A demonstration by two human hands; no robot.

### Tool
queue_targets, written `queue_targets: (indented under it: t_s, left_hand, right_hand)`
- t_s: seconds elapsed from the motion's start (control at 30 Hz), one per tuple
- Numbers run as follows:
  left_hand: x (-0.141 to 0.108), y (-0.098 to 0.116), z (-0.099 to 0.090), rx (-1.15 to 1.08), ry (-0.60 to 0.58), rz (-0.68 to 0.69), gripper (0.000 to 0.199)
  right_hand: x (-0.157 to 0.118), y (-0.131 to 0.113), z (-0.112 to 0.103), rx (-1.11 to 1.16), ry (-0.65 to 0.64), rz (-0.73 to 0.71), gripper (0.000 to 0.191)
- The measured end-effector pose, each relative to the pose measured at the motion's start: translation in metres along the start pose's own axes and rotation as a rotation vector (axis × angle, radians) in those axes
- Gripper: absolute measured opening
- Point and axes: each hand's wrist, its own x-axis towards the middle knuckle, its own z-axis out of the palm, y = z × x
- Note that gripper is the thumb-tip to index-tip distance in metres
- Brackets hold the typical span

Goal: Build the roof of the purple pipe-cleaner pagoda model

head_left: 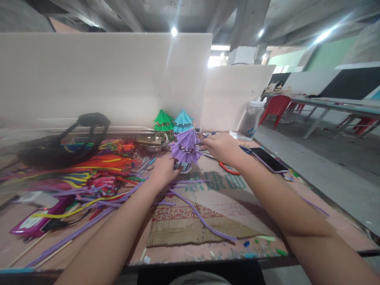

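A small purple two-tiered pagoda model [186,147], made of fuzzy pipe cleaners, stands upright in the middle of the table. Low at its left side, my left hand [164,171] is closed with its fingers at the pale base. My right hand [221,147] is at the right of the roofs, fingers bent together near the eaves; what they pinch, if anything, is too small to make out. Behind the purple model stand a green pagoda [163,120] and a blue pagoda [183,120] of like build. Loose purple pipe cleaners [202,219] lie in front on cardboard [237,202].
Bundles of coloured pipe cleaners [101,164], a blurred black bag [59,148] and a magenta glue gun [44,217] fill the left. Rightward are orange-handled pliers [229,169], a phone [269,160] and a water bottle [250,120]. A pale partition [103,79] closes the back.
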Motion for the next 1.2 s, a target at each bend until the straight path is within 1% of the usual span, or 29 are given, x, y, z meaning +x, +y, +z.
queue_targets:
  t_s: [0.23,0.4,0.87,1.1,1.2]
  left_hand:
    - [-0.001,-0.001,0.001,-0.002,0.023,0.009,0.034]
    - [0.0,-0.001,0.002,0.006,0.032,0.026,0.038]
    - [0.0,-0.002,0.003,0.051,0.03,0.042,0.035]
    - [0.0,-0.002,0.003,0.022,0.026,0.034,0.037]
    - [0.0,-0.002,0.002,0.018,0.02,0.024,0.037]
  right_hand:
    - [-0.001,-0.002,-0.007,0.03,0.016,0.062,0.026]
    - [-0.001,-0.002,-0.005,0.048,-0.014,0.013,0.026]
    - [-0.001,0.001,0.007,0.023,0.029,-0.021,0.025]
    - [-0.001,-0.002,-0.005,0.045,0.022,0.064,0.027]
    - [0.0,-0.003,-0.007,0.045,0.007,0.062,0.026]
